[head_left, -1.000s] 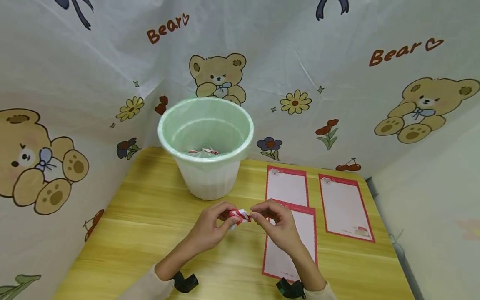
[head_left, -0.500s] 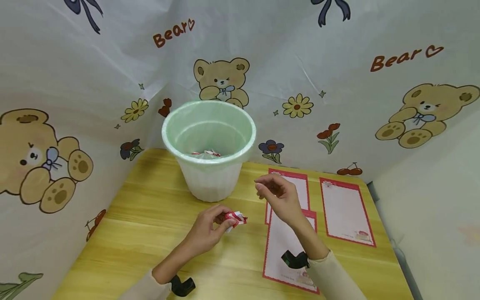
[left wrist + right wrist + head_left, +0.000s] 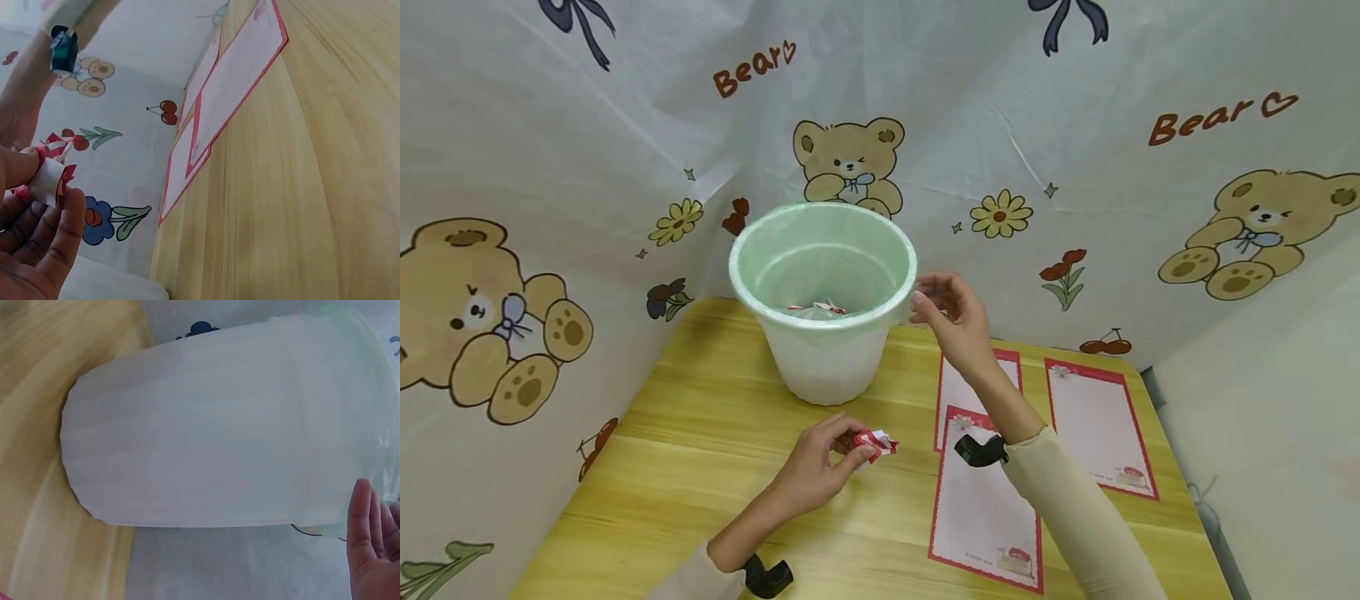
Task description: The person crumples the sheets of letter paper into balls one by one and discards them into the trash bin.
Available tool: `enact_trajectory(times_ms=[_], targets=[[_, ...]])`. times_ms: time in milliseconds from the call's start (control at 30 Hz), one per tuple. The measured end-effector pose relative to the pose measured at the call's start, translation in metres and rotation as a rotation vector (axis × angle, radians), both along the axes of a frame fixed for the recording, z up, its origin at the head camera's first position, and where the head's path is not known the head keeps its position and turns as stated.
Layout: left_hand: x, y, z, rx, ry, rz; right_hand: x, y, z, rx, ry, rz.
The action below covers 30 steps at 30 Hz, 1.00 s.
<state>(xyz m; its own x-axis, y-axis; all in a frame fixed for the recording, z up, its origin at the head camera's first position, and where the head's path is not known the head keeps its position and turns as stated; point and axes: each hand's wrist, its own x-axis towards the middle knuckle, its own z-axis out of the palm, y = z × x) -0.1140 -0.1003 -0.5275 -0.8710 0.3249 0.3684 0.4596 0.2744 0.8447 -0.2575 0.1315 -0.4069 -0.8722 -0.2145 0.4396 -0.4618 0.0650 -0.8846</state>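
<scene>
My left hand [image 3: 817, 463] pinches a crumpled piece of red-and-white paper [image 3: 876, 445] over the table, in front of the bin. Seen from the left wrist, the paper [image 3: 47, 181] sits between thumb and fingertips, its folded red corners sticking out. My right hand [image 3: 953, 321] is raised beside the right rim of a white waste bin [image 3: 827, 367] with a pale green liner. In the right wrist view the fingers [image 3: 360, 519] are fairly straight, their tips overlapping the bin's upper edge. More red-and-white paper scraps [image 3: 820, 309] lie inside the bin.
Red-bordered paper sheets lie flat on the right of the wood-grain table [image 3: 677, 467]: a near sheet [image 3: 981, 508], one partly under it [image 3: 955, 387], and another sheet [image 3: 1101, 425] farther right. A bear-printed cloth [image 3: 925, 83] rises behind the bin.
My right hand has left the crumpled paper and moved up and away to the bin's right rim. The left hand stays low, still pinching the paper.
</scene>
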Motion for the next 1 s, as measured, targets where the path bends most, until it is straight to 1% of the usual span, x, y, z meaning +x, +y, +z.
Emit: enact_trajectory(times_ms=[133,300,433,567,700,867,1000], targets=[[0.000,0.000,0.000,0.009,0.005,-0.003,-0.014,-0.008,0.005,0.029,0.011,-0.028],[0.000,-0.002,-0.002,0.019,0.010,0.007,-0.025,-0.012,0.007,0.088,-0.005,-0.044],[0.000,-0.004,-0.002,0.028,0.009,0.009,-0.032,-0.013,0.008,0.087,-0.040,-0.028],[0.000,-0.005,-0.002,0.025,0.003,0.011,-0.039,-0.013,0.008,0.089,-0.059,0.008],[0.000,-0.005,-0.003,0.027,-0.003,0.010,-0.042,-0.014,0.006,0.111,-0.069,0.017],[0.001,-0.006,-0.004,0.043,-0.005,0.019,-0.042,-0.015,0.004,0.148,-0.056,-0.011],[0.001,-0.009,-0.002,0.052,-0.010,0.032,-0.041,-0.016,0.004,0.152,-0.048,-0.014]])
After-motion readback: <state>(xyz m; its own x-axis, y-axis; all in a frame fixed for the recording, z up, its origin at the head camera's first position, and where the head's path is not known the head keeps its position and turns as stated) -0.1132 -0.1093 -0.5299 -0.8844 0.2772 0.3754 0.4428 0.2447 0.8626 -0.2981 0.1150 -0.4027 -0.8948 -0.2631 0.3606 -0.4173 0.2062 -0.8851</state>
